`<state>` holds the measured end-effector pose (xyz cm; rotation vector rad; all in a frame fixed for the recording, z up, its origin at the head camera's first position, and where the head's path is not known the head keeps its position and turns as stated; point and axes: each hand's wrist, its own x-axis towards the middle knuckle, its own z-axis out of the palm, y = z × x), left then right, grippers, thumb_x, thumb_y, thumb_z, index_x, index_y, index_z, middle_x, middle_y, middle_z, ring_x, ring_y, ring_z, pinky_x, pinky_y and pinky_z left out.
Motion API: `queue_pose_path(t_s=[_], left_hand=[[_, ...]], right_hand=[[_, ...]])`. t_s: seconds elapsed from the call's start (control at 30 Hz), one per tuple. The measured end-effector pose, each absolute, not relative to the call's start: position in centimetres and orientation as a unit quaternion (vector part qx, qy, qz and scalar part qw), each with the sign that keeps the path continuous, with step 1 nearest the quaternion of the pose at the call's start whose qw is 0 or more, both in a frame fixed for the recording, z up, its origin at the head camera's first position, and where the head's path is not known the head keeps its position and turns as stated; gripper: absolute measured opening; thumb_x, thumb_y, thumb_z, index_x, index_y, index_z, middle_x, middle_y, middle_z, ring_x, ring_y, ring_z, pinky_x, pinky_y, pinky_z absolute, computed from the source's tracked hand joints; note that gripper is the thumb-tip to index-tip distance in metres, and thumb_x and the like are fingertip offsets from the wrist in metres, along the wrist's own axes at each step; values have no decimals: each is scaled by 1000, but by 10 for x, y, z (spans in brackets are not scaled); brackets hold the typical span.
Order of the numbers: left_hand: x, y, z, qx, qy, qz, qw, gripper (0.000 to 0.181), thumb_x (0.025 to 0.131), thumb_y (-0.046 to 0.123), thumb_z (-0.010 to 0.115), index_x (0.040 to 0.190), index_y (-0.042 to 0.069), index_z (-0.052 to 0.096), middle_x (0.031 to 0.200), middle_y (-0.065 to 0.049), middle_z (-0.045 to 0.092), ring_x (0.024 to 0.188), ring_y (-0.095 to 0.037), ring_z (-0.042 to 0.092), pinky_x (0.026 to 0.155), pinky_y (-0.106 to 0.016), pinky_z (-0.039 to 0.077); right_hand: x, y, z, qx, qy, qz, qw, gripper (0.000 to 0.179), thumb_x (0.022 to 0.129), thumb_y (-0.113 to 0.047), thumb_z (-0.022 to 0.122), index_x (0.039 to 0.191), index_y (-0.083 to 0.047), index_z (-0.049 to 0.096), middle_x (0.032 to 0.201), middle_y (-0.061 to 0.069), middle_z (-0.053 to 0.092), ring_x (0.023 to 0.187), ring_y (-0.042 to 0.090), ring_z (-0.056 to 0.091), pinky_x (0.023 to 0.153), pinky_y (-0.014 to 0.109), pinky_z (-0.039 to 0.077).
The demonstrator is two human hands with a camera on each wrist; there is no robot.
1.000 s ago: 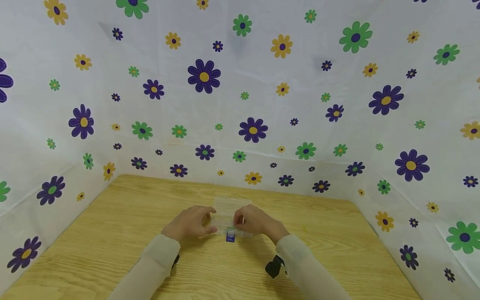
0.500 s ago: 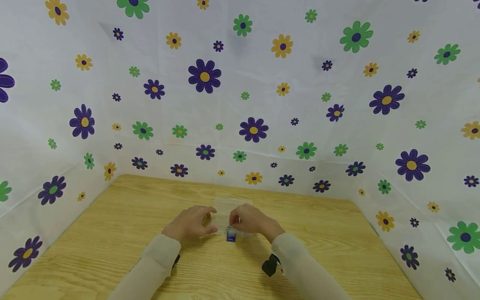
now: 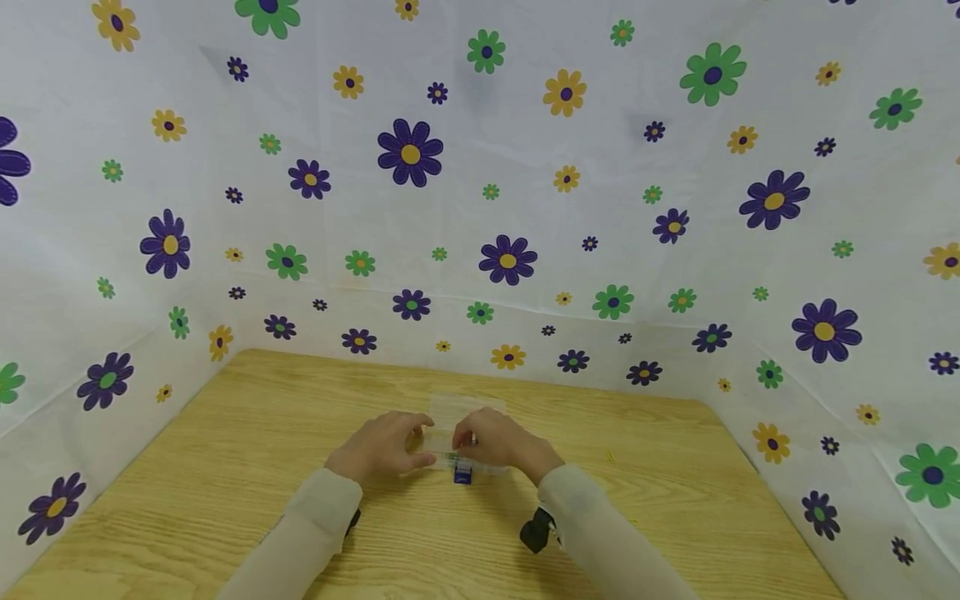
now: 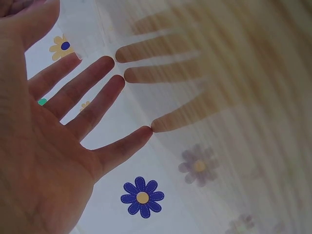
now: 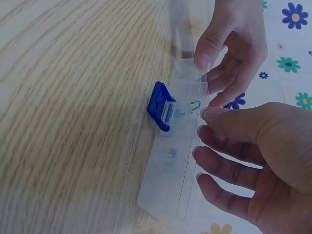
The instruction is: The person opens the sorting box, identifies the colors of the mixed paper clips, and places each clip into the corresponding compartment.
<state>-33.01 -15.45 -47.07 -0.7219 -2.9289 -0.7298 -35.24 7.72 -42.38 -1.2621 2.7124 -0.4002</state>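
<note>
A clear plastic divided box with a blue latch lies on the table, its clear lid raised behind. Small green pieces show inside, near the latch. One green wire piece, like a paper clip, shows by my right thumb tip. My right hand reaches over the box with bent fingers, thumb and index tips close together. Whether they pinch the green piece is unclear. My left hand sits at the box's left end, fingers and thumb spread apart; the left wrist view shows its fingers extended.
Thin yellow pieces lie on the wooden table to the right. White flower-printed cloth stands along the back and both sides. Dark wrist-worn devices sit below the cuffs.
My right hand has shifted a little to the left over the box, covering more of the green pieces. The left hand and box have stayed in place.
</note>
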Motion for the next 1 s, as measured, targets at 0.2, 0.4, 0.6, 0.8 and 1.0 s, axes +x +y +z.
queue_pose_path(t_s=[0.2, 0.4, 0.6, 0.8, 1.0], left_hand=[[-330, -154, -470, -227, -944, -237, 18, 59, 89, 45, 79, 135, 11, 64, 111, 0, 71, 103, -18, 64, 98, -48, 54], [-329, -154, -471, -228, -944, -238, 18, 59, 89, 44, 78, 136, 11, 64, 111, 0, 71, 104, -19, 64, 99, -49, 54], [-330, -154, -471, -228, -944, -238, 17, 60, 89, 44, 78, 136, 11, 64, 111, 0, 70, 105, -19, 64, 100, -49, 54], [-331, -154, -471, -232, -943, -238, 16, 59, 89, 44, 78, 136, 11, 64, 111, 0, 70, 104, -19, 64, 100, -49, 54], [-330, -154, -470, -232, -943, -238, 14, 59, 90, 45, 77, 136, 11, 64, 113, 0, 70, 106, -20, 64, 101, -49, 54]], right_hand=[[-352, 81, -424, -411, 899, -134, 63, 10, 96, -9, 71, 97, -12, 80, 94, 0, 78, 81, 6, 65, 76, 21, 55], [-351, 81, -424, -424, 892, -141, 68, 10, 96, -7, 70, 94, -11, 79, 93, 1, 78, 80, 5, 64, 75, 19, 54], [-350, 81, -424, -418, 895, -139, 68, 9, 95, -7, 72, 92, -11, 79, 91, 0, 77, 79, 4, 63, 74, 20, 54], [-350, 81, -425, -415, 897, -137, 70, 10, 96, -7, 71, 94, -11, 80, 92, 0, 77, 78, 4, 61, 74, 19, 53], [-350, 82, -425, -418, 896, -137, 64, 9, 95, -7, 71, 92, -11, 78, 89, 0, 76, 77, 4, 61, 73, 19, 53]])
